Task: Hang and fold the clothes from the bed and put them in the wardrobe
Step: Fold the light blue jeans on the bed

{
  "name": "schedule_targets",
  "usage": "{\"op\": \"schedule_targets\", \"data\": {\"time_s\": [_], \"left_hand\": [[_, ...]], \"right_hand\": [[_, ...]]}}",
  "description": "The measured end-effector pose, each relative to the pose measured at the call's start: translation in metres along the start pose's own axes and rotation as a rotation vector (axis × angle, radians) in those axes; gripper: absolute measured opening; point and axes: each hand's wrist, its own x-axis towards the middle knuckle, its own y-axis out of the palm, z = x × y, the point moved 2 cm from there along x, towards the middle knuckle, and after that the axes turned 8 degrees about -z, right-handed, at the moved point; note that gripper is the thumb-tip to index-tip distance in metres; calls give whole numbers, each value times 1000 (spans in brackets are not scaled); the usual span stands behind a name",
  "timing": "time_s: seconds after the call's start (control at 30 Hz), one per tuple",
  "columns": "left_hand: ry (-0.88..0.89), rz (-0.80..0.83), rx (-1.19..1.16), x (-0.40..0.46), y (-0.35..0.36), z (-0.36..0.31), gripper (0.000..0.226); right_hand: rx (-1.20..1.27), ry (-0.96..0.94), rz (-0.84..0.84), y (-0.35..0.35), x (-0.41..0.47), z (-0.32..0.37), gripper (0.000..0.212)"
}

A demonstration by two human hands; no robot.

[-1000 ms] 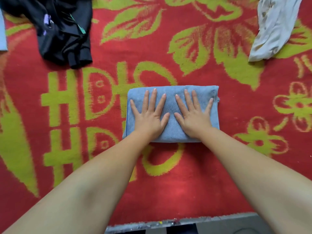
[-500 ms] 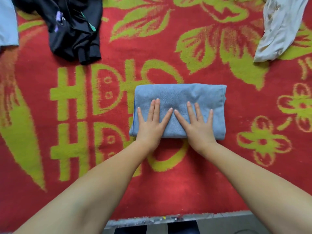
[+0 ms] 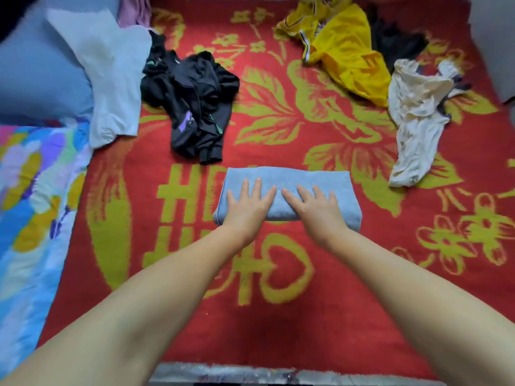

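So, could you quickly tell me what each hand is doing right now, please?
Left hand: open, fingers straight, pressing flat on the folded blue cloth.
Right hand: open, fingers straight, pressing flat on the same cloth.
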Motion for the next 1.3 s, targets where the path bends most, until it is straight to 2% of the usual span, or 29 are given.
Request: {"op": "schedule_targets", "data": {"time_s": [0.1, 0.2, 0.3, 0.47, 0.63, 0.8, 1.03, 1.17, 1.3], "left_hand": [[-98, -46, 8, -39, -42, 28, 94], [-244, -96, 38, -92, -79, 51, 82], [-420, -124, 44, -161, -104, 60, 75], [-706, -172, 28, -279, -111, 55, 70], [-1004, -141, -1, -411, -103, 48, 67], [-1271, -118, -58, -560, -74, 35, 74], [-1546, -18, -225, -760, -14, -17, 88], [-1628, 46, -307, -880, 23, -44, 74], [-1679, 101, -285, -988, 60, -65, 64]], "right_hand": [[-23, -102, -64, -48, -3, 33, 78], [-49, -239, -131, -88, -12, 72, 79], [-103, -440, -209, -121, -36, 113, 77], [-201, -774, -324, -150, -96, 179, 72], [-268, -1099, -324, -163, -171, 271, 67], [-339, -1394, -325, -155, -273, 374, 71], [-439, -1678, -233, -100, -445, 496, 79], [-423, -1805, -185, -59, -554, 563, 75], [-423, -1870, -156, -21, -652, 625, 74]]}}
